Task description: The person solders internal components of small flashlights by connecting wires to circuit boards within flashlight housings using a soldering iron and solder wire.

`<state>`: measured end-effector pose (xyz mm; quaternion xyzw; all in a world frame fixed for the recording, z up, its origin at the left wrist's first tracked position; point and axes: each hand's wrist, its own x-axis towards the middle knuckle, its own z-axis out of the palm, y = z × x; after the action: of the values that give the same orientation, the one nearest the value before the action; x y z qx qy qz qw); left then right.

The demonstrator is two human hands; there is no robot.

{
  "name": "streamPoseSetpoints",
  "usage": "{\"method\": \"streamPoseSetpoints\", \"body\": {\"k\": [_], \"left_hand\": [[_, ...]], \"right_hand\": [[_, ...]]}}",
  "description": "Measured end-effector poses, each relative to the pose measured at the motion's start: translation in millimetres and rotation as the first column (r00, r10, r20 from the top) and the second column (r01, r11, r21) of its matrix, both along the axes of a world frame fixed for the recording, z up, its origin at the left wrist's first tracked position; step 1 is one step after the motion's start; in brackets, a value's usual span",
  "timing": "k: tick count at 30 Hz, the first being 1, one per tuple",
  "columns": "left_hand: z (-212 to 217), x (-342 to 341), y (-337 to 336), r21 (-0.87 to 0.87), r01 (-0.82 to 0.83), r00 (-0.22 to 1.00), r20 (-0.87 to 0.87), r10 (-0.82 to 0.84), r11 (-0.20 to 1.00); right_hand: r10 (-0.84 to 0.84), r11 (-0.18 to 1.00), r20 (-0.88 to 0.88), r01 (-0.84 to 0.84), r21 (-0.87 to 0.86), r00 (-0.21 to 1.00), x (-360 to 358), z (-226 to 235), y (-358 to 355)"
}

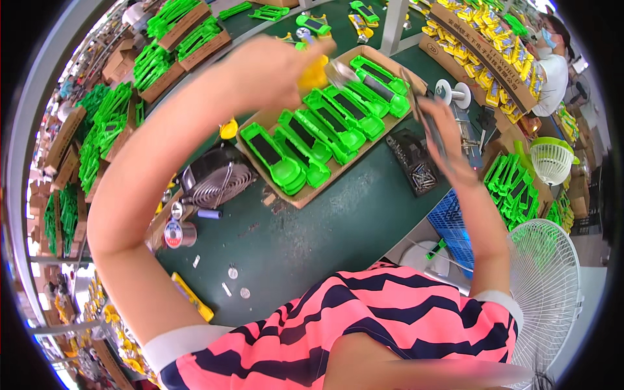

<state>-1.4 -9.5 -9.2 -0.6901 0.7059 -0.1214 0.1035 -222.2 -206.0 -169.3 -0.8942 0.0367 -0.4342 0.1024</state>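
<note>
Above the left part of a shallow cardboard box (300,203), my left hand (270,71) is closed on a yellow plastic part (314,75). A clear or silvery piece (341,73) shows beside that part, smeared by motion. Several bright green plastic shells (286,174) with dark strips lie in rows inside the box. Off the box's right end, my right hand (448,133) is wrapped round a long, thin, dark tool (419,107); blur hides its kind. Its tip reaches up near the box's far right corner.
Left of the box stand a small round fan (218,181), a solder spool (180,234) and a purple-blue cylinder (209,213). A black screw tray (413,159) sits at right. Beyond are a blue basket (450,224), a white fan (546,286) and a co-worker (552,68).
</note>
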Motion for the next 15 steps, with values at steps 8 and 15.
{"method": "streamPoseSetpoints", "body": {"k": [8,15], "left_hand": [[-121,-163,144,0.549,0.044,0.877,-0.422,0.231,0.835],[-189,-194,190,0.205,-0.191,0.774,-0.570,0.276,0.960]], "right_hand": [[-0.318,0.947,-0.554,0.235,-0.217,0.769,71,-44,-84],[-0.112,0.968,-0.031,0.102,-0.230,0.993,43,-9,-82]]}}
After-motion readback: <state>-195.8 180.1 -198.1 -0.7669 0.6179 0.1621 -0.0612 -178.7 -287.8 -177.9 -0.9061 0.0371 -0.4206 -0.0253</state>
